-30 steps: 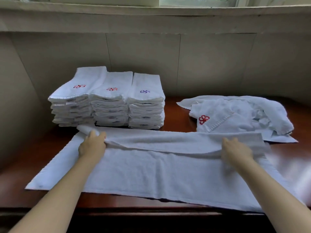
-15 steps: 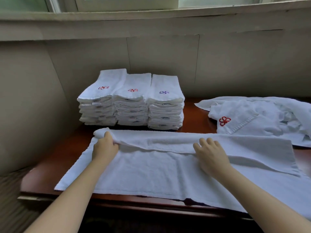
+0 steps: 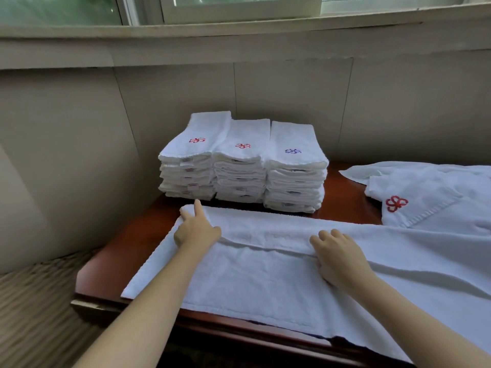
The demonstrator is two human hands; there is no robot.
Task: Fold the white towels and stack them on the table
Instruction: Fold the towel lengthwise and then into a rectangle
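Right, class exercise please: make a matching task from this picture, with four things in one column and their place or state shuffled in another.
Column one
1. left hand
2. right hand
3. rightmost folded stack
4. loose towels

Column two
A. purple emblem on top
B. lies flat on the spread towel's folded flap
C. unfolded heap with a red emblem, far right
D. index finger straight, at that towel's far left corner

Pairs: 1-D, 2-B, 3-A, 4-C

Folded towel stacks (image 3: 243,166) block the table's (image 3: 114,251) back; its bare left strip lies open.
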